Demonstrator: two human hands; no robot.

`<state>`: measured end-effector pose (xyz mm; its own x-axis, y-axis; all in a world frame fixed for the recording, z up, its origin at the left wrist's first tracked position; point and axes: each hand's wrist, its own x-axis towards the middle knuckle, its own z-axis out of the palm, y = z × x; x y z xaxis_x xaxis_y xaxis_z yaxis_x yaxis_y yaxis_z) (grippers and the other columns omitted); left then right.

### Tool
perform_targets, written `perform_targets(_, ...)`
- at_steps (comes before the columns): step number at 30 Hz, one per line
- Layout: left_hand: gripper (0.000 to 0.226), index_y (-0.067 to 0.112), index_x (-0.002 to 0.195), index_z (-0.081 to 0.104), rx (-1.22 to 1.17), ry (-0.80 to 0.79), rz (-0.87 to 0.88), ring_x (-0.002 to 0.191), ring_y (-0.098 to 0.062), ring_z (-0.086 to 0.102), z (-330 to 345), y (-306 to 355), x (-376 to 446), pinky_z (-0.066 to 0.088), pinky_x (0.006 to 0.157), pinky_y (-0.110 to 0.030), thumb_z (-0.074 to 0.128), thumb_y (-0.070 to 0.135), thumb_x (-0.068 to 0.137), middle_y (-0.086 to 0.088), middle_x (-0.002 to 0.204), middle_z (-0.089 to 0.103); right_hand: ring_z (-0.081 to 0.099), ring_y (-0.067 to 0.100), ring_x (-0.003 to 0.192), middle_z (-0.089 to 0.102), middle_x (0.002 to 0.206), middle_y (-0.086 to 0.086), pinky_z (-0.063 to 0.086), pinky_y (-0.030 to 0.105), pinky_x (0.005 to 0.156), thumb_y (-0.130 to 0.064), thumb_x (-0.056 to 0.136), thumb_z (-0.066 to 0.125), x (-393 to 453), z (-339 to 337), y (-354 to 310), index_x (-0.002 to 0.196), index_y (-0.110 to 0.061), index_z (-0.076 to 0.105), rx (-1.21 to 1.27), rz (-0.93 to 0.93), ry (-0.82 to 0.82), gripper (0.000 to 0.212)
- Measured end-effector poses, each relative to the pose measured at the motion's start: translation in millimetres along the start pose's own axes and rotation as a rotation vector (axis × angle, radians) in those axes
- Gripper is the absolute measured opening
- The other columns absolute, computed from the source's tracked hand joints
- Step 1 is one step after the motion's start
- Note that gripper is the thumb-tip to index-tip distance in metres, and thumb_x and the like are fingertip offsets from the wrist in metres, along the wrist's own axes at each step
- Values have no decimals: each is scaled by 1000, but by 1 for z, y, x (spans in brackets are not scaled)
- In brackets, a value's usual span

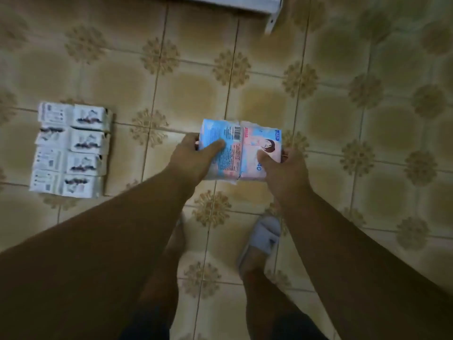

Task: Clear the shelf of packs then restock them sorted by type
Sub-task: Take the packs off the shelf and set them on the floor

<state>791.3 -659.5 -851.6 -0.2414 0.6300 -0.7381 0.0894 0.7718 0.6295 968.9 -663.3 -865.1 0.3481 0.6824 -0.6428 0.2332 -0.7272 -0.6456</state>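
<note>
The two blue-and-pink packs [241, 149] were held side by side above the tiled floor [343, 119], pressed together along their inner edges so that they formed one block. The long axis of this block ran from left to right between the two hands, and each pack by itself lay with its length pointing away from the person. The left hand [193, 158] gripped the left pack at its outer edge, the thumb lying flat over the printed blue face and the other fingers curled behind the edge. The right hand [285, 168] gripped the right pack in the same way, its thumb on the pink face near the drawn head. So both hands were closed on the packs, and neither was nearer than the other. The white packs [71, 149] lay on the floor well apart to the left, sorted in two columns of four rows. It seemed that the coming move was to lower the held block down to the floor as a separate group. The corner of the white shelf [270, 11] was far ahead, at the top edge. One foot in a pale slipper [263, 238] stood below the hands.
</note>
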Motion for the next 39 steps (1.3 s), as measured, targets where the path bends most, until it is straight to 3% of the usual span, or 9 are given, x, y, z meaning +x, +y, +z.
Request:
perform_targets(4, 40, 18, 121, 66, 126, -5, -65, 90, -16, 69, 33, -107, 80, 57, 77, -30, 67, 43, 89, 1, 108, 71, 71, 20, 84, 70, 100, 5, 60, 40, 70, -39, 77, 76, 57, 49, 114, 111, -11, 61, -79, 65, 7, 47)
perform_targets(9, 41, 20, 125, 64, 226, -51, -71, 91, -14, 68, 64, -184, 150, 54, 72, -26, 62, 44, 92, 1, 112, 70, 72, 21, 80, 71, 101, 6, 62, 44, 69, -32, 81, 77, 121, 92, 194, 112, -10, 61, -95, 154, 6, 41)
perform_targets(14, 53, 20, 136, 49, 278, -39, -41, 103, -19, 65, 91, -204, 210, 55, 82, -33, 64, 44, 91, -1, 125, 64, 71, 17, 84, 70, 105, 4, 61, 33, 70, -25, 88, 71, 184, 112, 216, 118, -10, 61, -113, 149, -3, 35)
perform_targets(19, 67, 17, 149, 30, 333, -57, -53, 123, -24, 56, 93, -192, 220, 50, 87, -35, 64, 29, 94, -4, 143, 51, 64, 16, 96, 63, 117, -2, 55, 35, 86, -15, 91, 67, 198, 104, 196, 126, -9, 55, -144, 149, -142, 37)
perform_targets(21, 71, 18, 153, 24, 371, -56, -44, 130, -26, 50, 84, -172, 193, 48, 91, -35, 63, 25, 94, -6, 149, 45, 52, 10, 99, 50, 114, -7, 46, 26, 85, -16, 94, 64, 168, 91, 168, 139, -8, 44, -205, 125, -187, 50)
perform_targets(23, 66, 19, 151, 28, 470, -65, 38, 130, -24, 50, 71, -141, 150, 46, 95, -32, 63, 25, 94, -5, 148, 45, 52, 10, 107, 53, 126, -4, 43, 24, 89, -19, 93, 65, 125, 75, 128, 144, -10, 39, -284, 33, -200, 57)
perform_targets(27, 53, 23, 143, 41, 547, -41, 263, 122, -17, 54, 28, -42, 31, 44, 100, -30, 60, 22, 93, 0, 138, 52, 48, 22, 129, 47, 144, 7, 39, 34, 107, -20, 89, 67, 14, 39, 20, 148, -16, 35, -375, -206, -234, 67)
perform_targets(32, 46, 23, 135, 49, 534, 107, 496, 105, -11, 57, -60, 123, -131, 34, 81, -16, 59, 15, 92, 4, 128, 56, 52, 20, 122, 49, 141, 3, 44, 35, 100, -21, 90, 65, -128, -31, -165, 143, -19, 41, -364, -515, -215, 58)
perform_targets(39, 37, 24, 129, 55, 362, 427, 800, 95, -8, 58, -196, 322, -278, 49, 88, -32, 57, 18, 92, 7, 121, 59, 55, 11, 107, 54, 127, 0, 50, 36, 93, -20, 89, 65, -276, -71, -406, 136, -20, 48, -194, -939, -170, 50)
